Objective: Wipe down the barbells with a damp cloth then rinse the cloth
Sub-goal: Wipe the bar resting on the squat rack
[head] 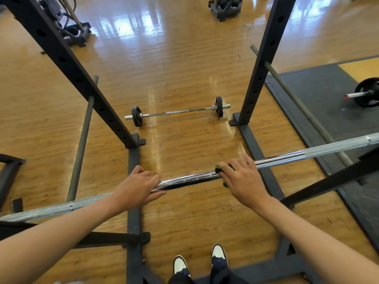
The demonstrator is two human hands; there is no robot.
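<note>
White-and-dark sneakers (219, 254) at bottom edge, standing on the glossy wooden plank floor (184, 68) just inside the black steel squat rack (134, 201) base.

Long chrome steel barbell (188, 179) runs across the view in front of the person, low on the left, higher on the right, with no plates in view. Centre section is scuffed and dark in patches.

Left hand (139, 186): open, fingers fairly straight and lying along the top of the bar, thumb under it, no cloth there.

Right hand (243, 177): fingers curled over the bar, gripping a bright green cloth (225, 184) against it. Cloth mostly hidden under the palm; green shows only at the fingertips and below the heel of the hand. Hands are apart, scuffed section between them.

Past the bar, between the rack uprights: short chrome barbell with two small black plates (178, 112), lying on the floor.

Right side: dark rubber mat (320, 89) with another plated bar (367, 95), cut off by the frame edge.

Far background: more black equipment, blurred.
</note>
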